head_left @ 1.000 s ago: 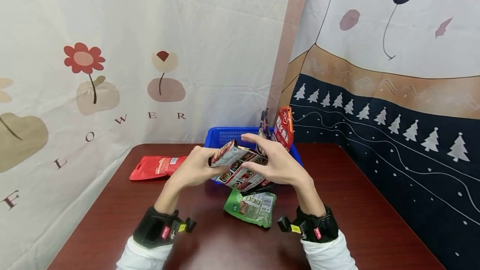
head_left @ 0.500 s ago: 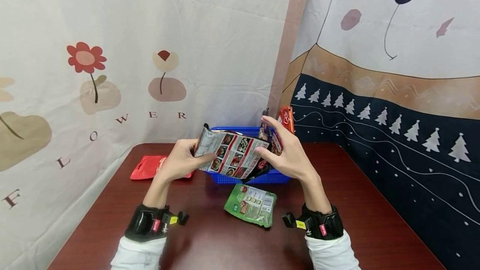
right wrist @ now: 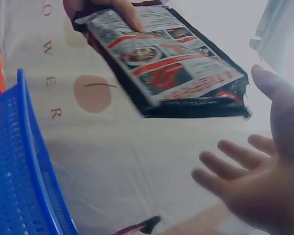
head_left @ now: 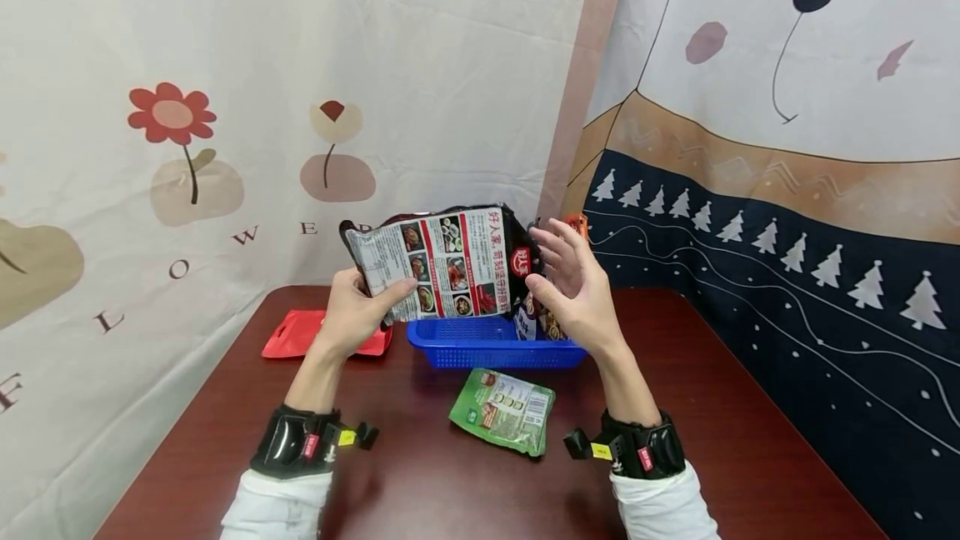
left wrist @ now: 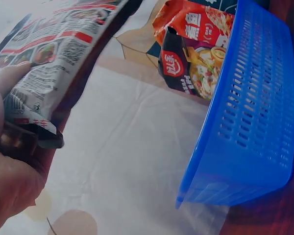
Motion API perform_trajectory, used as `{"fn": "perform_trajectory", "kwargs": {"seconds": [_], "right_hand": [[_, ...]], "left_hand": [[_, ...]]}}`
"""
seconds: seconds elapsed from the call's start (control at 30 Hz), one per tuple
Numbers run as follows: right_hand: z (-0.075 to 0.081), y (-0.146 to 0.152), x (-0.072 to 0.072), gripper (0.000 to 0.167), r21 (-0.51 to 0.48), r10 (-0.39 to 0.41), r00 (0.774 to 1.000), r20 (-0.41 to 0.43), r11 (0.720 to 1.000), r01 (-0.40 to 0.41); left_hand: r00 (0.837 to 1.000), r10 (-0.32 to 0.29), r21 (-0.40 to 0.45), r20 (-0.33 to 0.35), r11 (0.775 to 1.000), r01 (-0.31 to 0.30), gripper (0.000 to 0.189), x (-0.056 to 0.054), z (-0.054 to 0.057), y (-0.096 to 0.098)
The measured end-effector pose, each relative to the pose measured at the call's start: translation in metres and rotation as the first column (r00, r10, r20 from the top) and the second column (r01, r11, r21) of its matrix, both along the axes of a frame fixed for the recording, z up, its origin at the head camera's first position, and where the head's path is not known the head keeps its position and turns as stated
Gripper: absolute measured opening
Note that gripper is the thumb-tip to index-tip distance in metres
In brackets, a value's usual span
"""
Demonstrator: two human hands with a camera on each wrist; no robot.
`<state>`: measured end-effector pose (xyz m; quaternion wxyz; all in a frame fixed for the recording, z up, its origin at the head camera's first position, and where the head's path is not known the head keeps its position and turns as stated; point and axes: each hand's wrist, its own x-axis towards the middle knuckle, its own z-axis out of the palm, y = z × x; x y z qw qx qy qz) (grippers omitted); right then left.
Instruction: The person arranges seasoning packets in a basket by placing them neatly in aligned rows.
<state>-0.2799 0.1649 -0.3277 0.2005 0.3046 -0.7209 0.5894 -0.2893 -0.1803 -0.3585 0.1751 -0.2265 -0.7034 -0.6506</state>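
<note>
My left hand (head_left: 350, 311) grips one end of a black food packet (head_left: 457, 261) whose back panel shows small dish pictures and red stripes. The thumb lies across its printed face. The packet is raised over the blue plastic basket (head_left: 495, 352). In the right wrist view the packet (right wrist: 161, 58) hangs from the left hand alone. My right hand (head_left: 573, 290) is beside its other end, fingers spread and holding nothing; a gap separates this hand (right wrist: 255, 181) from the packet. Inside the basket stand a black packet (left wrist: 193, 68) and an orange-red packet (left wrist: 196, 27).
A green pouch (head_left: 502, 411) lies on the dark red table (head_left: 442, 490) in front of the basket. To the left, a red pouch (head_left: 288, 335) lies flat, partly behind the left hand. Printed cloth (head_left: 450, 107) hangs behind the table and along its right side.
The packet has been lifted and turned so its back panel faces me. My right hand, earlier at the packet's right end, has come away with its fingers opened.
</note>
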Motion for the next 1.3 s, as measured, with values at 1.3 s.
{"fn": "perform_trajectory", "kwargs": {"seconds": [1.3], "right_hand": [[-0.011, -0.055, 0.012, 0.032, -0.672, 0.283, 0.939, 0.193, 0.736, -0.084]], "left_hand": [[0.994, -0.086, 0.377, 0.072, 0.925, 0.053, 0.024, 0.018, -0.007, 0.077]]}}
